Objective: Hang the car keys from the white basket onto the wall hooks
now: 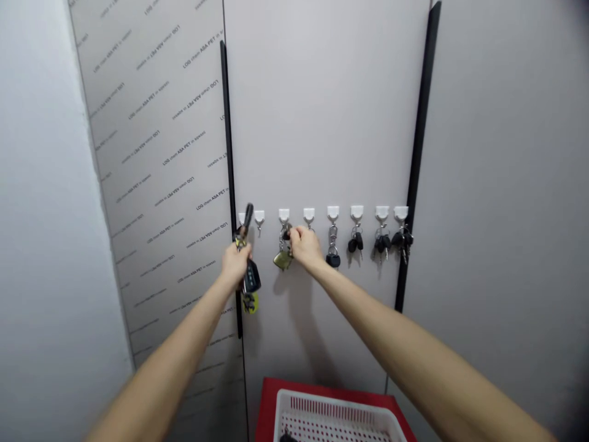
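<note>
A row of white hooks [333, 212] is stuck on a grey cabinet door [322, 123], most of them bearing key bunches. My left hand [234, 263] is closed on a bunch of keys [251, 279] with a black fob and a yellow tag, held up near the two leftmost hooks. My right hand [304, 244] pinches the key bunch [283, 252] that hangs from the third hook, which carries a greenish tag. Further right hang a bunch with a dark fob [332, 255] and black car keys [356, 241].
Black vertical handles [419, 147] run along the door edges. The left door panel [156, 153] wears printed protective film. Below, a white slatted basket [338, 420] sits on a red stool [269, 408]. A white wall stands at the left.
</note>
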Available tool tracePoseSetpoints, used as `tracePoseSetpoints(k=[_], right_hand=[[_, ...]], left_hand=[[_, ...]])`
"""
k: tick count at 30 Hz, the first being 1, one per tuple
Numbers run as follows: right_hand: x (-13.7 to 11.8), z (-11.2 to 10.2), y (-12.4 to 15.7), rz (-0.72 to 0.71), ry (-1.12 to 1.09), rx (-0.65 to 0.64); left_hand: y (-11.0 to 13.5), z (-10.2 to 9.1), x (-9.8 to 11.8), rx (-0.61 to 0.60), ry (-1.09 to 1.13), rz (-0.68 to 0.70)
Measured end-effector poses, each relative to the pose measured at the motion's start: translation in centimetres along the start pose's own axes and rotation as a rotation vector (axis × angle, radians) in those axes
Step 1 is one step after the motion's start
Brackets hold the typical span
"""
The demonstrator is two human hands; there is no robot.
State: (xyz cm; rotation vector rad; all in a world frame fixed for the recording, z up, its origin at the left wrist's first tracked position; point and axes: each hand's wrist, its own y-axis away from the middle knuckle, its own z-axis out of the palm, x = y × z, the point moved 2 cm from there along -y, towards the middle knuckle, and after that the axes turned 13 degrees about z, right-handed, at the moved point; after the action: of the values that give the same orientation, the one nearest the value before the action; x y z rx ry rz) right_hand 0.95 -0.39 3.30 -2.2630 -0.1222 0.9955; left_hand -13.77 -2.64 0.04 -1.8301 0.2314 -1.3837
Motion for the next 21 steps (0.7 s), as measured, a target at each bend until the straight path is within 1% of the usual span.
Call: tracePoseSetpoints(k=[2,4,6,7,8,10,11,12,13,14,16,18,19,20,21], right_hand=[[-1.8,-1.1,-1.5,-0.051,0.024,0.046],[-3.6,-1.8,-2.9,-0.099,0.052,0.081],[-4.9,-2.3,-3.8,-0.127,0.094,0.061],[-5.4,-2.5,-4.1,-0.134,0.129,0.005],[-5.6,-2.6,-4.2,-0.140,0.177,-0.086],[-5.5,-2.6,-3.7,-0.171,0.286,-0.320],[-5.2,-2.6,-3.1,-0.199,0.324,-0.432],[-4.8,-2.6,-2.4,-0.234,0.344,-0.528],[-4.3,-2.7,-1.7,-0.269,0.350,-0.599],[-3.7,-2.8,-0.8,-0.299,0.346,-0.653],[-2.2,-3.0,0.8,-0.332,0.325,-0.727],[-0.1,-3.1,2.6,-0.325,0.311,-0.788],[1.1,-3.1,3.5,-0.306,0.300,-0.823],[2.4,-3.0,4.5,-0.279,0.287,-0.869],[3.7,-2.9,5.7,-0.247,0.273,-0.920]], left_hand=[[-1.9,-1.0,2.7,0.037,0.197,0.003],[-3.8,-1.5,4.8,0.049,0.344,-0.018],[-5.2,-1.4,5.7,0.006,0.339,-0.049],[-5.5,-1.3,5.7,-0.052,0.273,-0.069],[-5.6,-1.1,5.4,-0.131,0.182,-0.092],[-5.3,-0.8,4.4,-0.302,0.008,-0.131],[-5.1,-0.7,3.9,-0.360,-0.035,-0.140],[-4.8,-0.8,3.4,-0.380,-0.039,-0.137],[-4.7,-0.9,3.1,-0.349,-0.009,-0.118],[-4.7,-1.2,2.8,-0.277,0.044,-0.089],[-5.1,-2.1,2.7,-0.059,0.172,-0.039],[-5.6,-3.3,2.7,0.157,0.281,-0.034],[-5.7,-3.7,2.9,0.215,0.323,-0.049],[-5.7,-4.0,3.1,0.223,0.359,-0.066],[-5.4,-4.1,3.3,0.186,0.390,-0.077]])
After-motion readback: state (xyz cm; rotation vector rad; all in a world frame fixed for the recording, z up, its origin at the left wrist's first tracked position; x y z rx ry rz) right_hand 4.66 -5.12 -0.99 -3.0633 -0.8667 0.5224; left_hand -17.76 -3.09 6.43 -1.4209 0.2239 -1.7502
